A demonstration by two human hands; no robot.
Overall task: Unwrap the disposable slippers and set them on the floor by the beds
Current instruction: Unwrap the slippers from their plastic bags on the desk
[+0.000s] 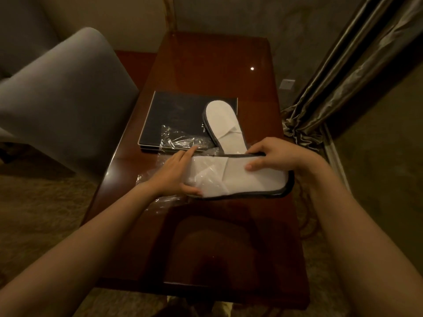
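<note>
**Q:** What's being held here, and how?

**A:** The right hand (272, 160) is clamped on a white disposable slipper (240, 179) with dark piping: thumb pressed on the white top, fingers wrapped over the far edge. The slipper is held flat and sideways above the wooden table (229, 236), with one rounded end sticking out past the right wrist. The left hand (177, 173) is closed on the slipper's other end, thumb underneath at the near edge, where a clear plastic wrapper (158, 193) is still bunched around it. The index finger is stretched out toward the back.

**Q:** So it's not fully unwrapped?

**A:** Doesn't look like it. Film is seen over the left part of the slipper, and more of it trails down onto the table under the left hand.

**Q:** And the other one?

**A:** A second slipper (223, 124) is laid on the table just behind the hands, out of its bag, angled away, with its far end resting on a dark folder (174, 113). A second crumpled wrapper (180, 139) is left on the folder's near edge, beside that slipper.

**Q:** Anything else around?

**A:** A grey upholstered chair (66, 99) is pulled up on the left, curtains (343, 76) hang on the right, and carpet (45, 213) is seen below.
</note>
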